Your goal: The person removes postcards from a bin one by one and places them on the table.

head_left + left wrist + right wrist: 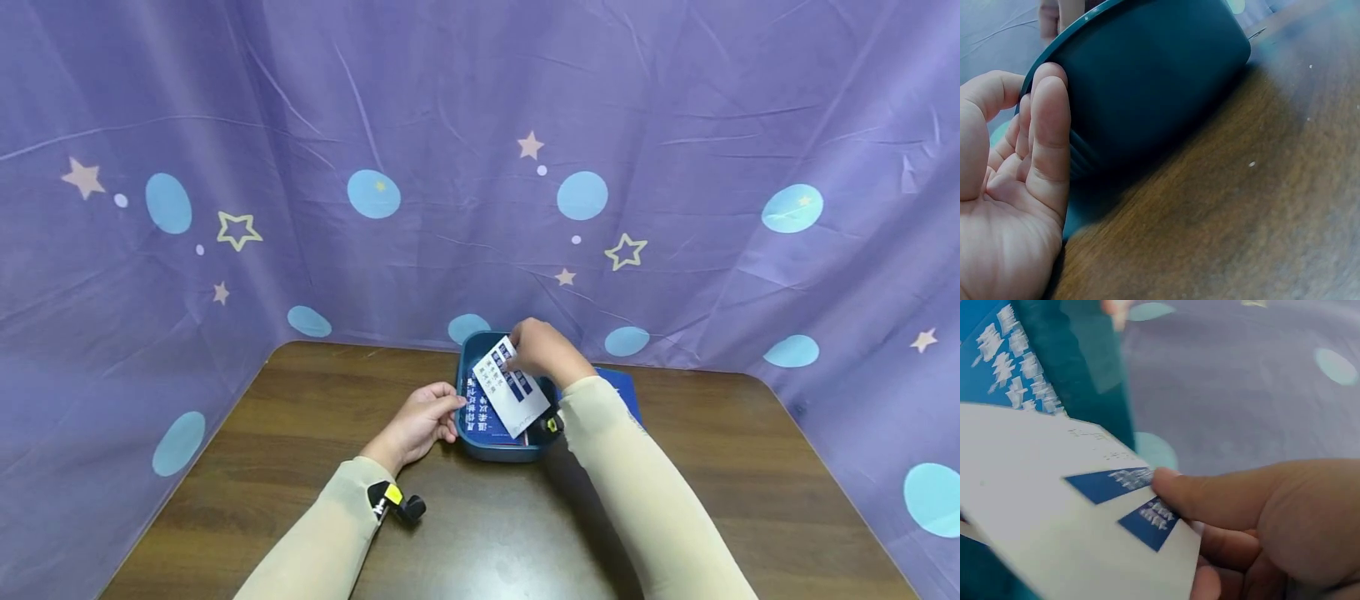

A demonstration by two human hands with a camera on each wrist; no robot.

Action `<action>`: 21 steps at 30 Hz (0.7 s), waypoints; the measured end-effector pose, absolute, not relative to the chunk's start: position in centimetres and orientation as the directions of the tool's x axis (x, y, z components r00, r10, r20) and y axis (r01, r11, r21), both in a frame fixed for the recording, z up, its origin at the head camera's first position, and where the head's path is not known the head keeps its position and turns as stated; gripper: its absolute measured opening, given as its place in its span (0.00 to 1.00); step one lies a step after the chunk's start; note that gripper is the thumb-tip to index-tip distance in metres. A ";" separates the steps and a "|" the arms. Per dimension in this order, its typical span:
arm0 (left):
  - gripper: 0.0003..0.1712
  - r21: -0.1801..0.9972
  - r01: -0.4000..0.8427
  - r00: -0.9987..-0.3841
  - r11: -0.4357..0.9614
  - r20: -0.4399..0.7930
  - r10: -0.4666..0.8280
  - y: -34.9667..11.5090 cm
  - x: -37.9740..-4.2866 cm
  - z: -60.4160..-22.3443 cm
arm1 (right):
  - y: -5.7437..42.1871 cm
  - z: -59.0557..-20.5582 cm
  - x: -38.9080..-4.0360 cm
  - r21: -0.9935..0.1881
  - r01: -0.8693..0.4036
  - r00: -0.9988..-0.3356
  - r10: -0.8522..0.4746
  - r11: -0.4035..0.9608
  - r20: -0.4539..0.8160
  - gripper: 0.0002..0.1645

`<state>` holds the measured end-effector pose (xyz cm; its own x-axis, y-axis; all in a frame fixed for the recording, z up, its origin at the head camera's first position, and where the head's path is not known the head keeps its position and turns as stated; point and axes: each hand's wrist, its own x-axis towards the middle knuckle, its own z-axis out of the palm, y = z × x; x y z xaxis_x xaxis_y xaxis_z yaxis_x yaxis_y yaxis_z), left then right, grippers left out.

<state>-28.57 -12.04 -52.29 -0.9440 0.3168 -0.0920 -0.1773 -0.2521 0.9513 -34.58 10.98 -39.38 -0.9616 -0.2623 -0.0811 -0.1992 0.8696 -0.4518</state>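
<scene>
Head view: the right hand [546, 350] pinches a thin, white rectangular card [517, 400], angled over a dark-teal, round-cornered bin [498, 454], probably plastic; the card should handle light and flexible, creasing easily. Left wrist: the left hand [1016, 181] pinches the smooth bin's left rim. Right wrist: thumb and fingers sandwich the card's blue-printed edge, seemingly a sound grip.
</scene>
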 end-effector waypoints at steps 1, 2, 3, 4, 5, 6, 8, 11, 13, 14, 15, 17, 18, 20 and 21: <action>0.08 0.950 -0.178 -0.944 -0.255 -0.092 0.316 -12.0 -28.6 -52.3 | 11.4 -39.2 -34.5 -0.485 -0.193 -0.963 -0.259 0.853 -0.074 0.20; 0.08 0.950 -0.177 -0.945 -0.257 -0.091 0.315 -12.0 -28.6 -52.4 | 12.0 -39.1 -34.4 -0.523 -0.192 -0.962 -0.264 0.830 -0.065 0.18; 0.08 0.950 -0.176 -0.945 -0.256 -0.091 0.313 -12.0 -28.6 -52.4 | 12.6 -39.0 -34.4 -0.561 -0.194 -0.962 -0.267 0.805 -0.051 0.17; 0.08 0.951 -0.175 -0.946 -0.255 -0.091 0.312 -12.0 -28.6 -52.4 | 13.2 -38.9 -34.4 -0.593 -0.200 -0.962 -0.270 0.780 -0.031 0.16; 0.08 0.951 -0.175 -0.946 -0.254 -0.091 0.311 -11.9 -28.6 -52.4 | 13.9 -38.9 -34.3 -0.629 -0.206 -0.962 -0.274 0.750 -0.012 0.14; 0.08 0.951 -0.175 -0.947 -0.254 -0.091 0.310 -11.9 -28.6 -52.4 | 14.6 -38.9 -34.2 -0.664 -0.202 -0.963 -0.271 0.720 0.000 0.15; 0.08 0.952 -0.172 -0.947 -0.252 -0.088 0.310 -11.8 -28.6 -52.3 | 16.0 -39.0 -34.0 -0.721 -0.194 -0.967 -0.254 0.665 0.026 0.15; 0.07 0.953 -0.171 -0.946 -0.250 -0.088 0.311 -11.8 -28.6 -52.4 | 17.8 -39.3 -33.7 -0.773 -0.169 -0.977 -0.208 0.611 0.049 0.16; 0.07 0.952 -0.175 -0.946 -0.251 -0.092 0.311 -11.8 -28.6 -52.4 | 19.0 -39.5 -33.6 -0.785 -0.149 -0.984 -0.170 0.602 0.057 0.16; 0.07 0.952 -0.176 -0.946 -0.250 -0.093 0.311 -11.8 -28.6 -52.5 | 19.5 -39.6 -33.5 -0.791 -0.139 -0.987 -0.153 0.596 0.058 0.16; 0.07 0.952 -0.176 -0.946 -0.248 -0.094 0.311 -11.9 -28.6 -52.5 | 20.0 -39.8 -33.5 -0.793 -0.131 -0.989 -0.138 0.595 0.060 0.15; 0.07 0.954 -0.174 -0.946 -0.244 -0.094 0.309 -11.9 -28.6 -52.5 | 21.0 -40.0 -33.5 -0.793 -0.117 -0.992 -0.110 0.597 0.063 0.14; 0.07 0.954 -0.174 -0.947 -0.243 -0.094 0.308 -11.9 -28.6 -52.5 | 21.4 -40.2 -33.6 -0.793 -0.107 -0.993 -0.096 0.600 0.061 0.13; 0.07 0.955 -0.174 -0.947 -0.240 -0.096 0.306 -12.0 -28.6 -52.5 | 22.2 -40.5 -33.7 -0.792 -0.097 -0.995 -0.085 0.602 0.057 0.13; 0.07 0.956 -0.172 -0.948 -0.237 -0.095 0.305 -12.0 -28.6 -52.4 | 22.6 -40.6 -33.8 -0.792 -0.092 -0.995 -0.081 0.604 0.053 0.14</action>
<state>-28.58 -12.01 -52.44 -0.9475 0.3052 -0.0952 -0.1724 -0.2372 0.9560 -33.80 22.60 -40.59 -0.9953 -0.0814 0.0529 -0.0915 0.6041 -0.7916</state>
